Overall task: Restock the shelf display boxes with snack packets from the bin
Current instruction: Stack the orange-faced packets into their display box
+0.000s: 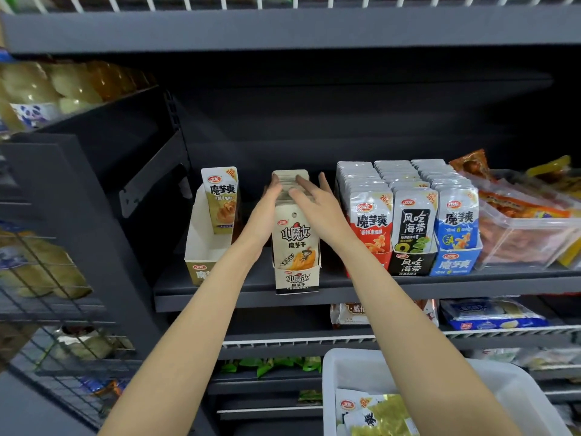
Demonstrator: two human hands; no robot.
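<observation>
A cream display box (296,283) stands on the dark shelf (345,289), filled with a row of cream snack packets (295,240). My left hand (267,212) lies flat against the left side of that row. My right hand (317,201) rests its straight fingers on the packet tops. To the left, a white and gold display box (201,243) holds a single gold packet (221,199) at its back. A white bin (515,391) at the lower right contains gold packets (374,413).
Red (371,221), black (413,225) and blue (459,228) packet boxes stand full to the right. A clear tub of orange snacks (528,234) sits further right. A dark side panel (94,171) and wire racks (47,278) are on the left. Lower shelves hold more goods.
</observation>
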